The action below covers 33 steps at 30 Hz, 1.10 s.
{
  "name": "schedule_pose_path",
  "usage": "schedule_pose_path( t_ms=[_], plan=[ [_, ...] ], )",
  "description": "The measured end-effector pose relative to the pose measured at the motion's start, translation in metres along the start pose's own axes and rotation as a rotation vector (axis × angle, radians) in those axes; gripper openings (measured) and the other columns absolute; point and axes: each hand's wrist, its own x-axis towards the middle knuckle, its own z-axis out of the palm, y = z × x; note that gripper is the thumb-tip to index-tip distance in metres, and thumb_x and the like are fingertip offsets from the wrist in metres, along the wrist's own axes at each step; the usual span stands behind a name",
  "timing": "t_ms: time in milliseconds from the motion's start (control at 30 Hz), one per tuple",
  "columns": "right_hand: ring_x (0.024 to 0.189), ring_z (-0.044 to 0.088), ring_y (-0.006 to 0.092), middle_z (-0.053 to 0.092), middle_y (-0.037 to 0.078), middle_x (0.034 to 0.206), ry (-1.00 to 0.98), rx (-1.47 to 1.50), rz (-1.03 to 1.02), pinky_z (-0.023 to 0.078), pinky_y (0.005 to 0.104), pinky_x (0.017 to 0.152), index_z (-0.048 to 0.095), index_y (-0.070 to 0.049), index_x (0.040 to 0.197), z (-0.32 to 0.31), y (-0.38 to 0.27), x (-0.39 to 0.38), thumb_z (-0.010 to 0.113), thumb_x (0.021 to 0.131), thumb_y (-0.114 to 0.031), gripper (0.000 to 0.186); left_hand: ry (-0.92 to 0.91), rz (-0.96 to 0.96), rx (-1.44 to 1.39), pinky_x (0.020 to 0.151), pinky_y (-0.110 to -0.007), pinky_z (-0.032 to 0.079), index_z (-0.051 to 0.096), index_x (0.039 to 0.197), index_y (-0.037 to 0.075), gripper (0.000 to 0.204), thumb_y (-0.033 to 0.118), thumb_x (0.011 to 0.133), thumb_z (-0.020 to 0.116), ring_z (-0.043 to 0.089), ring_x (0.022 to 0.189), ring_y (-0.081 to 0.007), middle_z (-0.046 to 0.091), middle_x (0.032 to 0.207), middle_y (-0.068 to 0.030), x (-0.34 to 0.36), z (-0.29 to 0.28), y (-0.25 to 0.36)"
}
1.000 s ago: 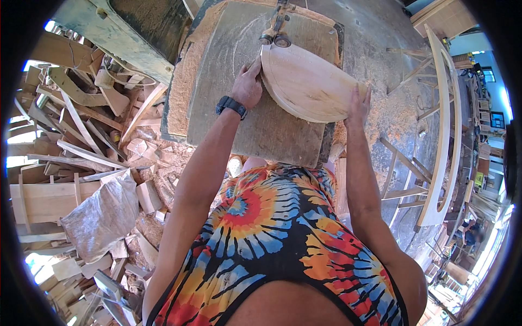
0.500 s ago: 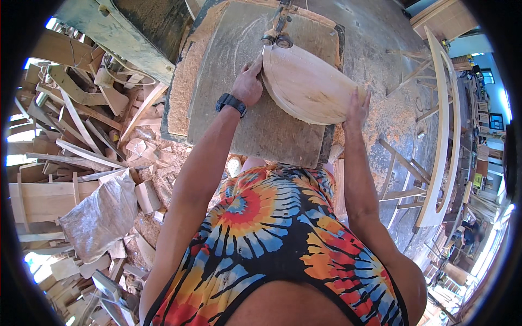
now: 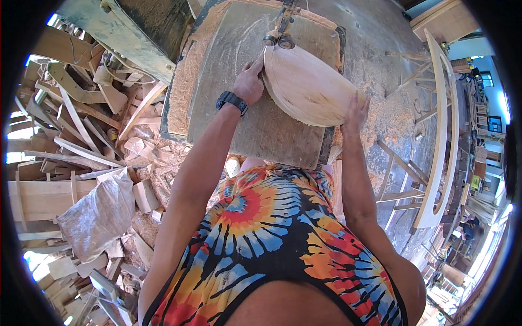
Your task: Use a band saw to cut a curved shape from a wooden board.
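A pale wooden board (image 3: 307, 84) with one curved edge lies flat on the worktable (image 3: 272, 138) of what looks like a bandsaw. At its upper left corner stands the saw's guide (image 3: 278, 41), with two small round rollers just above the wood. My left hand (image 3: 248, 86), with a dark watch on the wrist, presses its fingers to the board's left edge, close to the guide. Around the board's right end, my right hand (image 3: 354, 113) is closed, fingers on top and the thumb side hidden. The blade itself is hard to make out.
Wood offcuts (image 3: 81, 119) pile up at the left, with a crumpled plastic sack (image 3: 98, 214) on them. The machine's greenish body (image 3: 128, 41) rises at the upper left. Sawdust (image 3: 179, 103) rims the table. A long curved wooden frame (image 3: 437, 141) stands at the right.
The board has turned very slightly at the guide, its curved edge a little nearer to me. Both hands keep their hold on it.
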Motion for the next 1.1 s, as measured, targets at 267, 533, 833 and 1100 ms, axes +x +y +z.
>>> schedule_pose_path(
  t_ms=[267, 533, 833, 1100],
  plan=[
    [0.130, 0.052, 0.0285, 0.043, 0.024, 0.152, 0.019, -0.016, -0.010, 0.043, 0.0361, 0.109, 0.027, 0.000, 0.158, 0.001, 0.001, -0.003, 0.066, 0.100, -0.031, 0.077, 0.005, -0.082, 0.007, 0.126, -0.043, 0.022, 0.039, 0.155, 0.014, 0.081, -0.011, 0.079, 0.041, 0.043, 0.143, -0.0350, 0.054, 0.149, -0.0159, 0.000, -0.002, 0.005],
    [0.129, 0.053, 0.0295, 0.045, 0.025, 0.150, 0.039, -0.115, -0.066, 0.043, 0.0365, 0.108, 0.026, 0.001, 0.158, -0.004, 0.016, 0.002, 0.064, 0.100, -0.027, 0.075, -0.018, -0.016, 0.005, 0.126, -0.044, 0.021, 0.037, 0.156, 0.011, 0.079, -0.009, 0.080, 0.042, 0.045, 0.142, -0.0299, 0.052, 0.150, -0.0164, 0.004, -0.004, 0.004],
    [0.120, 0.056, 0.0271, 0.049, 0.024, 0.143, 0.036, 0.006, 0.007, 0.047, 0.0371, 0.103, 0.020, -0.002, 0.160, 0.006, -0.013, -0.022, 0.064, 0.101, -0.024, 0.077, 0.000, 0.015, -0.026, 0.125, -0.044, 0.021, 0.036, 0.157, 0.013, 0.078, -0.009, 0.083, 0.042, 0.047, 0.141, -0.0289, 0.053, 0.150, -0.0163, 0.007, -0.004, 0.000],
    [0.120, 0.056, 0.0276, 0.049, 0.024, 0.144, 0.052, 0.025, 0.004, 0.048, 0.0374, 0.103, 0.022, -0.001, 0.160, 0.004, -0.002, -0.019, 0.064, 0.101, -0.024, 0.075, -0.004, 0.030, -0.040, 0.124, -0.043, 0.024, 0.040, 0.155, 0.017, 0.075, -0.008, 0.085, 0.045, 0.052, 0.137, -0.0284, 0.059, 0.144, -0.0137, 0.013, -0.001, -0.008]
  ],
)
